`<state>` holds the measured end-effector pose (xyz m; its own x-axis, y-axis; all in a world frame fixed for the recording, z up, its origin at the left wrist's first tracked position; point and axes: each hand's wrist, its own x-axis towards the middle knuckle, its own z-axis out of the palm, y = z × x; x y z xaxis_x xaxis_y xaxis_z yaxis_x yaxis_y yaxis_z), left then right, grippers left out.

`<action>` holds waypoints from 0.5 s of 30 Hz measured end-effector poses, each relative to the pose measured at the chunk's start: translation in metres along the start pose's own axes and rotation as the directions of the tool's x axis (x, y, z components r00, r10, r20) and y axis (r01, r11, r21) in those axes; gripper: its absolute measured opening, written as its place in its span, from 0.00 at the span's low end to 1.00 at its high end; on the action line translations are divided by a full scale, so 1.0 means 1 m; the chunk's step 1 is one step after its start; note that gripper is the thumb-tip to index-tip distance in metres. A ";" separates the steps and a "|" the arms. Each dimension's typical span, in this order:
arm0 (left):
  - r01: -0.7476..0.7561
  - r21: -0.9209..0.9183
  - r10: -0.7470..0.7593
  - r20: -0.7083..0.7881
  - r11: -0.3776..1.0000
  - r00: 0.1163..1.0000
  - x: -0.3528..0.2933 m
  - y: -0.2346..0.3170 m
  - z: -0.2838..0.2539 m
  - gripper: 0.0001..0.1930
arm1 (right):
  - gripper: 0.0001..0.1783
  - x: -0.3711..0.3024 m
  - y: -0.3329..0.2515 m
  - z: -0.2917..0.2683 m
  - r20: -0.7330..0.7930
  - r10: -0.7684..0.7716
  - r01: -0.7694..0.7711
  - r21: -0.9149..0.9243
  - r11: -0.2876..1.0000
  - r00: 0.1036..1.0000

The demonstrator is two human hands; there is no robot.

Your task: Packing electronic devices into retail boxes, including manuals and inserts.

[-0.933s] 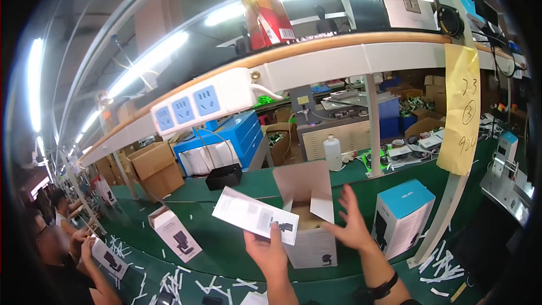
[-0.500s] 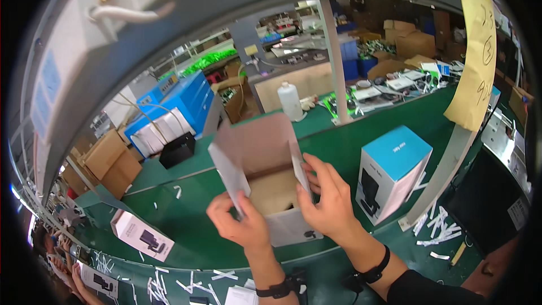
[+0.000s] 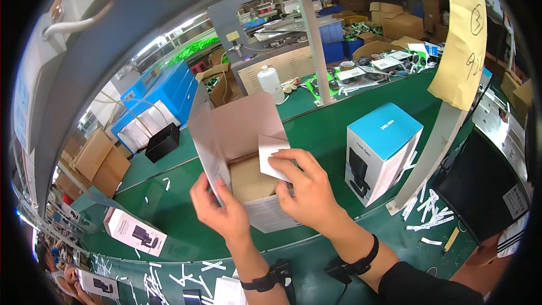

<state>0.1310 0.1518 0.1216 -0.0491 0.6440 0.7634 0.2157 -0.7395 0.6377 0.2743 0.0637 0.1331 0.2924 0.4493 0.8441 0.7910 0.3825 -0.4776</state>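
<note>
An open cardboard box (image 3: 248, 192) stands on the green worktop (image 3: 316, 130), flaps raised; the right hand (image 3: 307, 189) presses a white leaflet (image 3: 271, 155) down into its mouth, fingers curled over the paper; the left hand (image 3: 217, 206) pinches the box's left flap; a closed blue-topped box (image 3: 381, 150) stands just beside on the right; a flat white package (image 3: 135, 231) lies well apart on the left.

My hands hold an open white carton (image 3: 243, 158); a blue-topped box (image 3: 383, 150) stands right, a yellow note (image 3: 464, 40) hangs above.
</note>
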 end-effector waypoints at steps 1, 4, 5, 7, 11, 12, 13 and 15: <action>-0.064 0.015 0.065 -0.115 0.998 0.991 -0.001 -0.002 0.002 0.19 | 0.21 0.000 0.001 0.001 -0.022 0.010 -0.010 0.031 0.999 1.000; -0.171 -0.009 0.163 -0.264 0.985 0.951 -0.002 -0.007 0.008 0.14 | 0.20 0.002 0.002 0.000 -0.054 0.031 -0.027 0.079 0.996 0.998; -0.216 -0.055 0.189 -0.312 0.975 0.931 0.000 -0.008 0.009 0.12 | 0.20 0.002 0.000 -0.001 -0.060 0.030 -0.024 0.097 0.995 0.998; -0.247 -0.149 0.176 -0.380 0.957 0.908 0.001 -0.011 0.013 0.13 | 0.20 0.000 -0.004 -0.002 -0.051 0.015 -0.012 0.072 0.997 0.999; -0.073 -0.378 -0.053 -0.313 0.923 0.948 0.005 0.000 0.009 0.20 | 0.19 -0.005 -0.005 -0.003 -0.041 -0.087 0.088 0.032 0.996 0.995; -0.016 -0.351 -0.075 -0.245 0.936 0.967 0.007 0.001 0.005 0.23 | 0.19 -0.003 -0.007 -0.003 -0.055 -0.092 0.094 0.039 0.995 0.994; 0.044 -0.320 -0.105 -0.176 0.946 0.979 0.008 0.002 0.003 0.26 | 0.19 -0.002 -0.008 -0.005 -0.086 -0.100 0.107 0.082 0.991 0.991; 0.037 -0.314 -0.091 -0.159 0.949 0.983 0.010 0.012 -0.007 0.26 | 0.19 0.001 -0.010 -0.008 -0.124 -0.111 0.128 0.131 0.983 0.986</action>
<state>0.1263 0.1486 0.1378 -0.2232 0.6691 0.7088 -0.1031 -0.7393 0.6654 0.2713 0.0537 0.1403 0.2671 0.2999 0.9158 0.7444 0.5393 -0.3937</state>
